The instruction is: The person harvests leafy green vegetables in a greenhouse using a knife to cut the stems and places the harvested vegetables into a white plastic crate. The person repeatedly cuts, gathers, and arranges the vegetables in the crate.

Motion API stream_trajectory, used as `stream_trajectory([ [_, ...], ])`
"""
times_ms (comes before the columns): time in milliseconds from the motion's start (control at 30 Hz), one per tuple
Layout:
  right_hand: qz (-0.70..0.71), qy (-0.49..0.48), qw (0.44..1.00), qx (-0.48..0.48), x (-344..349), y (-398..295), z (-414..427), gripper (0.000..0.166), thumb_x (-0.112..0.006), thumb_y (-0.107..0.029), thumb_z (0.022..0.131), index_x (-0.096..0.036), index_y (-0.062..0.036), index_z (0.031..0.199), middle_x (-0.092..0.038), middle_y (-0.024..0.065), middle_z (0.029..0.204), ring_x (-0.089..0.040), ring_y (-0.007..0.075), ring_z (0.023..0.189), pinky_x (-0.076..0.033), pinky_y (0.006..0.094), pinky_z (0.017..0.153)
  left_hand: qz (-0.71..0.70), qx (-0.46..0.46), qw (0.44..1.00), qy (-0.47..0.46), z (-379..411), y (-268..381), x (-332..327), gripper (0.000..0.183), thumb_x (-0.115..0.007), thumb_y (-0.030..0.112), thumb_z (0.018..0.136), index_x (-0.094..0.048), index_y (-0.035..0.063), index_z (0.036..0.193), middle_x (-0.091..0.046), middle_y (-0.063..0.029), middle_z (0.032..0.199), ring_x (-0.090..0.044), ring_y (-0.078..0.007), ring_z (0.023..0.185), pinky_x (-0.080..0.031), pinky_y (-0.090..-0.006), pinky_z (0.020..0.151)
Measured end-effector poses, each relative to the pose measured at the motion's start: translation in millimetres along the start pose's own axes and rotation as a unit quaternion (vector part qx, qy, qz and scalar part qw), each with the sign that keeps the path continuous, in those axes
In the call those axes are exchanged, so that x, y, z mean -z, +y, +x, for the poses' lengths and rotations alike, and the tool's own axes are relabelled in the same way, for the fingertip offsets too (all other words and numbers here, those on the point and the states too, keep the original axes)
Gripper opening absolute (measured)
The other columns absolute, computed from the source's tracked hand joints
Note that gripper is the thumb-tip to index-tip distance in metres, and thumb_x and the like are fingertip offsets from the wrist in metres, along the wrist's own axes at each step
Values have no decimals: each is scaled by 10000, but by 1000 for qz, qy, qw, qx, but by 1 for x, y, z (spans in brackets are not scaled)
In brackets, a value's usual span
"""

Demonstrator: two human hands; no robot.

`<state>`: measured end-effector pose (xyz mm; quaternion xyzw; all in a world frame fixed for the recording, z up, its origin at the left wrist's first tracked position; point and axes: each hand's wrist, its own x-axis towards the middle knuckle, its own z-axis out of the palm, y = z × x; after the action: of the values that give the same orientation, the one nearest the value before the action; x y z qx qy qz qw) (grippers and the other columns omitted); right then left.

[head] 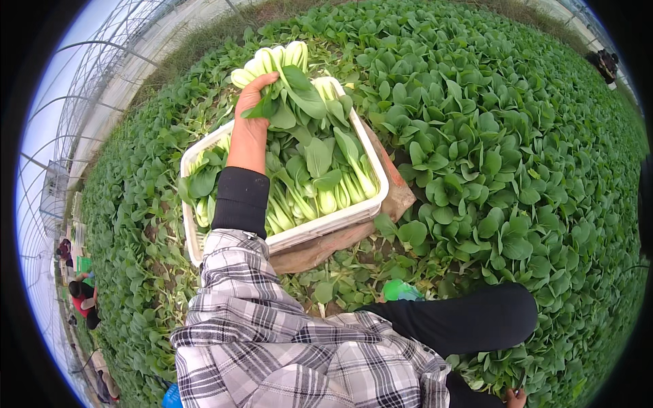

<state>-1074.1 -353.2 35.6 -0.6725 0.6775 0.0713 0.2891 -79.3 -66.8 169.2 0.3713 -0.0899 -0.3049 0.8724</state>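
My left hand [253, 97] is closed round a bunch of bok choy [269, 60] at the far side of a white plastic crate [326, 217]. The bunch's pale stems point away from me and its green leaves hang over the crate. More bok choy [327, 200] lies inside, with pale bases along the near and right sides and leaves towards the middle. My left forearm hides part of the crate. At the bottom right edge, my right hand [516, 398] is only partly in view beyond my dark trouser leg, with its fingers closed on a thin dark tool whose kind is unclear.
A brown, soiled sheet or sack [326, 250] lies under the crate. Dense bok choy plants [490, 168] grow to the right; loose leaves litter the ground nearby. My green-covered foot [400, 289] is below the crate. Other people [84, 298] are at the far left, another [604, 66] at the upper right.
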Motion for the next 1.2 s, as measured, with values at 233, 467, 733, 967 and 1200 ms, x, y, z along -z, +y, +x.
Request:
stream_trajectory([
  [233, 5, 46, 997, -69, 19, -47, -48, 350, -704, -244, 783, -639, -50, 1067, -628, 104, 961, -559, 192, 793, -464, 358, 710, 19, 24, 998, 56, 37, 20, 102, 185, -597, 87, 850, -645, -24, 990, -694, -143, 850, -678, -265, 727, -569, -379, 698],
  [467, 7, 58, 991, -124, 17, -38, -62, 230, -668, -185, 789, -604, -36, 952, -576, 60, 785, -532, 157, 639, -440, 314, 584, 189, -30, 971, 143, 86, -74, 164, 300, -706, 78, 783, -618, -16, 1054, -667, -137, 980, -654, -279, 854, -541, -435, 791],
  [733, 123, 133, 976, -124, 26, 72, -65, 118, -626, -118, 797, -564, -21, 820, -517, 9, 584, -502, 116, 464, -412, 264, 439, 96, 107, 976, 164, 108, -89, 141, 289, -733, 104, 776, -632, -6, 1023, -680, -123, 927, -663, -278, 794, -552, -424, 748],
  [967, 212, 100, 963, -130, -24, 2, -67, 115, -628, -112, 789, -564, -19, 768, -573, 33, 555, -551, 133, 450, -422, 263, 450, 586, -100, 711, 375, 119, 3, 155, 862, -905, 221, 515, -461, -143, 1158, -591, -213, 1136, -612, -269, 974, -501, -383, 791],
  [1200, 192, 79, 968, -138, -17, 13, -71, 130, -629, -126, 807, -569, -15, 777, -557, 26, 539, -549, 120, 455, -388, 244, 430, 904, -236, 307, 179, 56, -37, 79, 515, -628, 273, 817, -522, 63, 1276, -495, -186, 1337, -471, -336, 1228, -388, -419, 1007],
])
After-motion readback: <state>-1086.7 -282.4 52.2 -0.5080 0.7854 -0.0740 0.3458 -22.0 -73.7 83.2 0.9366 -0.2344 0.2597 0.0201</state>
